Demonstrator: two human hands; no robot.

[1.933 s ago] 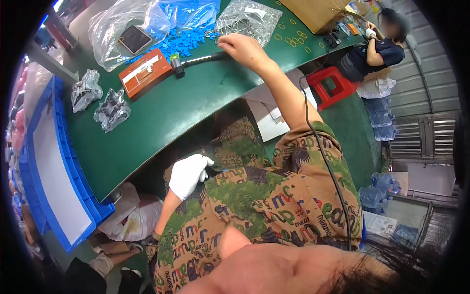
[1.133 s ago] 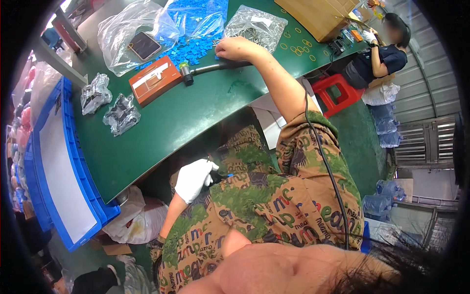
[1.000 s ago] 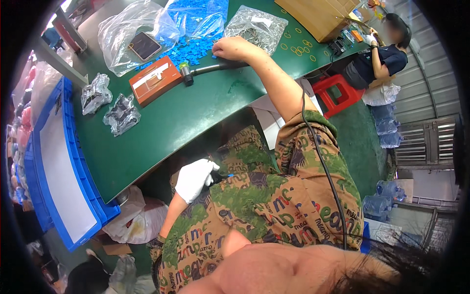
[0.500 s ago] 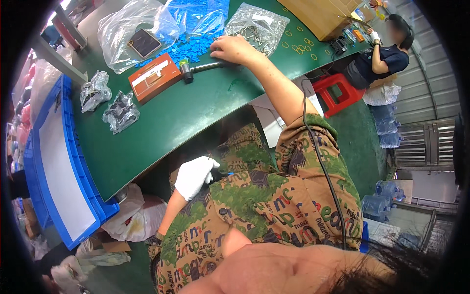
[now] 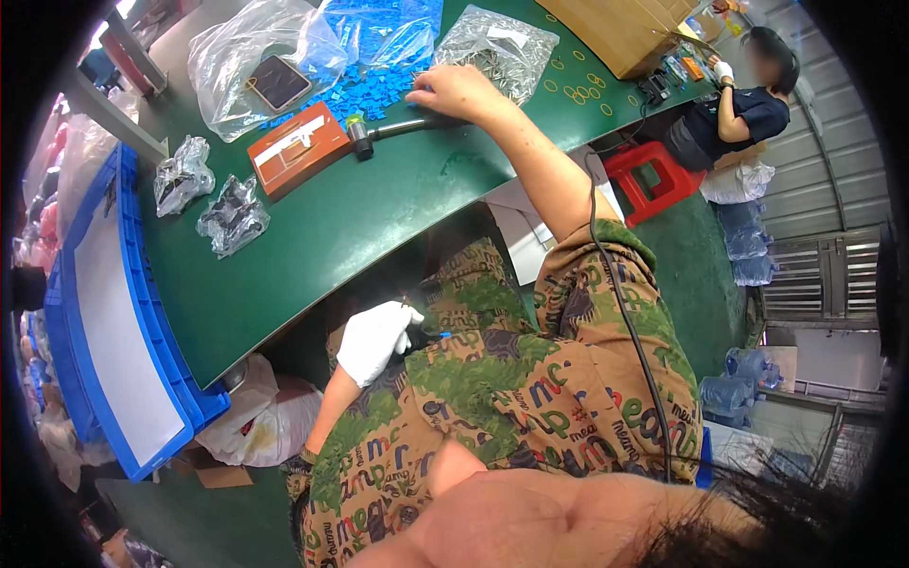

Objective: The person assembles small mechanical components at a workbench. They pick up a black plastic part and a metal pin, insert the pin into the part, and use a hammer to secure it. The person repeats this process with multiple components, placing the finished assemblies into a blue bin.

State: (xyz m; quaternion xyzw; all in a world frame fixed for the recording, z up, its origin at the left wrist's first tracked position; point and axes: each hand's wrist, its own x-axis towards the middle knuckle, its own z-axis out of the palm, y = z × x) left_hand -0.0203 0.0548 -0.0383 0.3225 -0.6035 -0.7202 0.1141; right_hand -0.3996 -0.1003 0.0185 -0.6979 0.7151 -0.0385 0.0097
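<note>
My left hand (image 5: 377, 343), in a white glove, is closed over my lap below the table edge. Something small and dark is at its fingertips, too small to name, and a bit of blue (image 5: 445, 335) shows just beside them. My bare right hand (image 5: 453, 93) reaches over the table with its fingers curled together. It is between a heap of small blue pieces (image 5: 365, 93) and a clear bag of thin metal parts (image 5: 497, 57). What its fingertips hold, if anything, is hidden. A dark-handled tool with a green-banded head (image 5: 360, 137) lies under that wrist.
An orange-brown box (image 5: 298, 150) and two clear-wrapped dark parts (image 5: 234, 216) lie on the green table (image 5: 312, 237). A phone (image 5: 279, 83) rests on clear plastic. Rubber bands (image 5: 579, 93) are scattered near a carton (image 5: 615, 33). A co-worker (image 5: 729, 104) sits beyond a red stool (image 5: 653, 180).
My right hand has shifted very slightly, its fingers still curled. My left hand stays put. At the lower left, a dark shape and pale bundle on the floor have gone from view.
</note>
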